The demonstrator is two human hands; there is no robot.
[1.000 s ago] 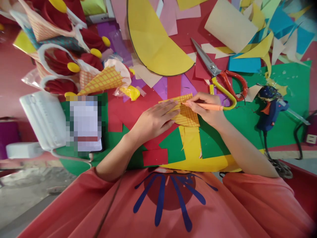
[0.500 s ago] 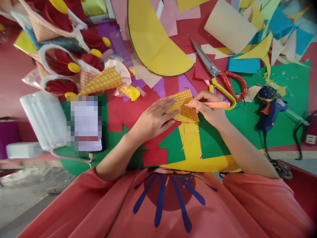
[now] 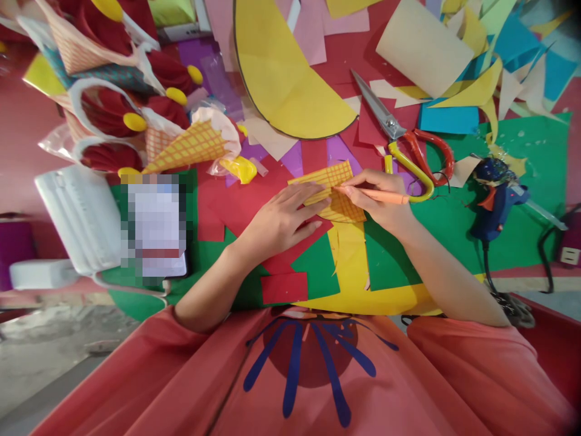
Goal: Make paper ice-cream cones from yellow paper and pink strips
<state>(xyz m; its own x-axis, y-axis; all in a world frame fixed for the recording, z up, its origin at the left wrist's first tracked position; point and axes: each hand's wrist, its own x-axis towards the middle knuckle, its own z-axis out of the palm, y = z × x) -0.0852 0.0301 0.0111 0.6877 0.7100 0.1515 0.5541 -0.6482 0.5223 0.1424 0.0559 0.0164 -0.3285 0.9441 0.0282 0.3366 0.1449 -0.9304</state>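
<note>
yellow gridded paper (image 3: 344, 208) lies between the two hands, its left part under the fingers of one and its right part just below the fingertips of the other. well to the left of the grip sit a white case (image 3: 78, 221) and, beside it, a phone (image 3: 158, 227) with a blurred screen; a yellow-checked cone (image 3: 190, 147) lies beyond the phone, nearer the left hand (image 3: 284, 212). that hand is open, palm down, fingers stretched out and slightly parted, resting on the paper without pinching it. crossing lines show plainly on the uncovered right part; how far they run beneath the fingers is hidden. the right hand (image 3: 385, 210) is closed on an orange pen (image 3: 385, 195) in a writing grip, thumb and fingers together near the tip, which points left at the paper close to the left fingertips; whether it touches just now is too fine to tell. the step in hand looks to be drawing the grid, and a further stroke would call for a steady sheet, a light pinch and left fingers kept out of the line's path. just beyond the right hand lie scissors (image 3: 391, 126), their yellow handle by the pen's rear end; farther right is a glue gun (image 3: 494, 209), well apart from both hands.
</note>
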